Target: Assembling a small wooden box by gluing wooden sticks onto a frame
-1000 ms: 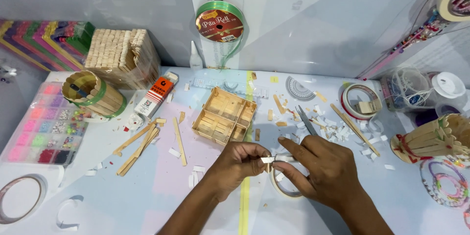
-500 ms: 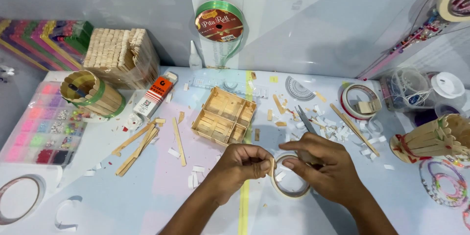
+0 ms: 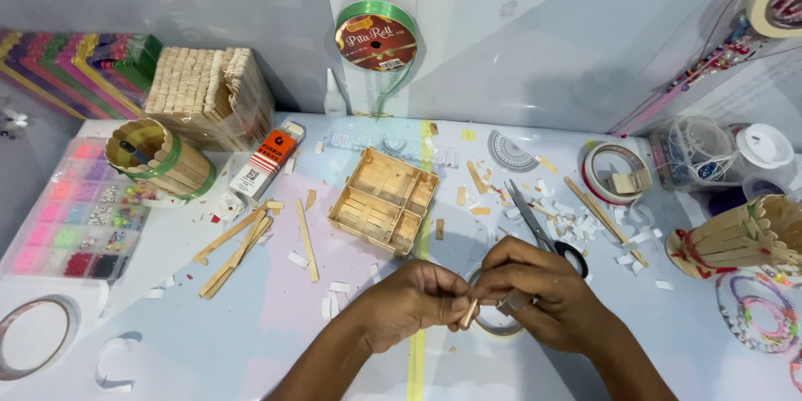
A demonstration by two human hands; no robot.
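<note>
Hands have closed in since half a second ago: then they sat apart on the tape roll (image 3: 494, 324), now they meet over it near the table's front edge. Left hand (image 3: 415, 302) pinches a short stick (image 3: 469, 312) between fingertips, tilted; right hand (image 3: 541, 287) is curled tight against it, fingers also on the stick or the tape end, can't tell which. Roll is mostly hidden under both hands, only part of the rim shows. Nothing else has moved. Scissors (image 3: 539, 231) lie just behind the right hand, handle partly covered by the knuckles. Stick tray (image 3: 384, 200) sits mid-table, behind the left hand. Loose sticks (image 3: 238, 246) lie left of it, glue tube (image 3: 266, 164) behind those. Stick cup (image 3: 160, 157) and stick box (image 3: 209, 94) are toward the back left corner, bead case (image 3: 73, 217) at the left edge. Paper scraps (image 3: 585, 221) litter the right half, with a second tape roll (image 3: 616, 172) behind them and a stick basket (image 3: 739, 236) at the right edge. Ribbon spool (image 3: 376, 35) hangs on the back wall. Another tape ring (image 3: 38, 338) at the front left corner is cut off by the frame. Forearms run out of the bottom edge.
</note>
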